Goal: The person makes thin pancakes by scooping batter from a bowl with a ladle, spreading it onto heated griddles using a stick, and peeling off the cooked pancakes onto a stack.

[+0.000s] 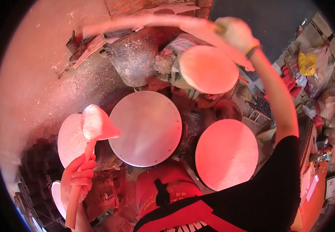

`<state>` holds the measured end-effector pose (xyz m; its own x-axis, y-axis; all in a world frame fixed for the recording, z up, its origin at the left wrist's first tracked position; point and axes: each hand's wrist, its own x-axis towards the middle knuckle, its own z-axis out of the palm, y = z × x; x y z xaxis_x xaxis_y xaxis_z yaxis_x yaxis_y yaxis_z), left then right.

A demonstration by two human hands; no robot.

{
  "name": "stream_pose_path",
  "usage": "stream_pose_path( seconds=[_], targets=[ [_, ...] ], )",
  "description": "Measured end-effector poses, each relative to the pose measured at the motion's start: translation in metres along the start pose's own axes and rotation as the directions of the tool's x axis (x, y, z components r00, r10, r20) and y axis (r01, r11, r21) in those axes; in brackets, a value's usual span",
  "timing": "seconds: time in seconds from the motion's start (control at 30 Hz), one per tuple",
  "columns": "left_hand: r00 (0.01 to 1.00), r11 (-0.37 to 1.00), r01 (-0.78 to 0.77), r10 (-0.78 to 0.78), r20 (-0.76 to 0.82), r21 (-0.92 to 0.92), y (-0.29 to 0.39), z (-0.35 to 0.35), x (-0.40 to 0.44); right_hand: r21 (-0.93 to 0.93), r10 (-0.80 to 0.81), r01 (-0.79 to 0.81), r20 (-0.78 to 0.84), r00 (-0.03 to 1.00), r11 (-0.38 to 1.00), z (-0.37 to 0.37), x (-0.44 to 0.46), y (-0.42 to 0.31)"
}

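Note:
My left hand (78, 178) is closed round the wooden handle of a ladle (94, 123) at the lower left. White batter coats the bowl of the ladle, just left of a bare grey round griddle (145, 129). At the top right my right hand (237, 34) is closed on the end of a long, pale, blurred thing (144, 22), which stretches far to the left. It looks like a flat blade or a sheet seen edge-on; I cannot tell which. Under this hand hangs a pale thin sheet (217, 42), above a white-topped round griddle (209, 71).
More white-covered round griddles stand at the right (226, 154) and left (67, 141). A red bucket-like container (167, 187) is close to my body. Plastic bags (314, 69) lie at the far right. A sooty, rough pot-like vessel (132, 58) stands at the back.

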<state>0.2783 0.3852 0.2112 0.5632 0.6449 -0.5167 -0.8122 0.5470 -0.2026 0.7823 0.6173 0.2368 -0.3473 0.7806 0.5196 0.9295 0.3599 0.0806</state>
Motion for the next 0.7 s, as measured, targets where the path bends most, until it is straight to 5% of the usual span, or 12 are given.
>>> stream_pose_path(
  seconds=[0.03, 0.07, 0.1, 0.13, 0.17, 0.23, 0.3, 0.47, 0.53, 0.6, 0.7],
  targets=[
    [1.000, 1.000, 0.002, -0.002, -0.005, 0.003, -0.004, 0.007, 0.007, -0.158, -0.083, 0.081, -0.010, 0.996, 0.984, 0.031, -0.016, -0.004],
    [1.000, 1.000, -0.004, 0.004, 0.010, 0.012, -0.017, 0.002, -0.004, -0.026, -0.016, 0.015, -0.070, 0.997, 1.000, 0.068, -0.045, 0.004],
    [1.000, 0.999, -0.022, 0.022, 0.007, 0.027, -0.021, 0.006, 0.000, -0.056, 0.082, -0.073, 0.181, 0.980, 0.996, 0.081, -0.067, -0.012],
    [0.999, 0.998, -0.043, 0.042, 0.004, 0.041, -0.028, 0.011, 0.005, -0.245, -0.058, 0.018, -0.157, 0.986, 0.969, 0.172, -0.099, 0.021],
    [0.999, 0.998, -0.048, 0.048, 0.004, 0.044, -0.032, 0.015, 0.009, -0.301, 0.080, 0.001, 0.258, 0.963, 0.954, 0.146, -0.107, -0.014],
    [0.995, 0.993, -0.089, 0.092, -0.030, 0.074, -0.041, 0.024, 0.021, -0.295, 0.055, -0.028, 0.085, 0.995, 0.955, 0.212, -0.151, -0.011],
    [0.994, 0.992, -0.101, 0.104, -0.043, 0.075, -0.052, 0.031, 0.027, -0.094, 0.133, -0.120, 0.150, 0.980, 0.988, 0.243, -0.176, -0.017],
    [0.986, 0.978, -0.111, 0.130, -0.100, 0.178, -0.070, 0.039, 0.046, -0.064, 0.240, -0.232, 0.183, 0.953, 0.971, 0.255, -0.188, -0.036],
    [0.980, 0.936, -0.080, 0.137, -0.146, 0.342, -0.073, 0.040, 0.054, -0.106, 0.310, -0.315, -0.063, 0.949, 0.943, 0.238, -0.185, -0.051],
    [0.979, 0.876, -0.040, 0.131, -0.157, 0.480, -0.072, 0.034, 0.066, -0.034, 0.410, -0.410, -0.029, 0.912, 0.911, 0.220, -0.183, -0.067],
    [0.975, 0.599, 0.049, 0.145, -0.168, 0.799, -0.073, 0.011, 0.098, 0.485, 0.512, -0.529, 0.182, 0.840, 0.696, 0.208, -0.192, -0.094]
  ],
)
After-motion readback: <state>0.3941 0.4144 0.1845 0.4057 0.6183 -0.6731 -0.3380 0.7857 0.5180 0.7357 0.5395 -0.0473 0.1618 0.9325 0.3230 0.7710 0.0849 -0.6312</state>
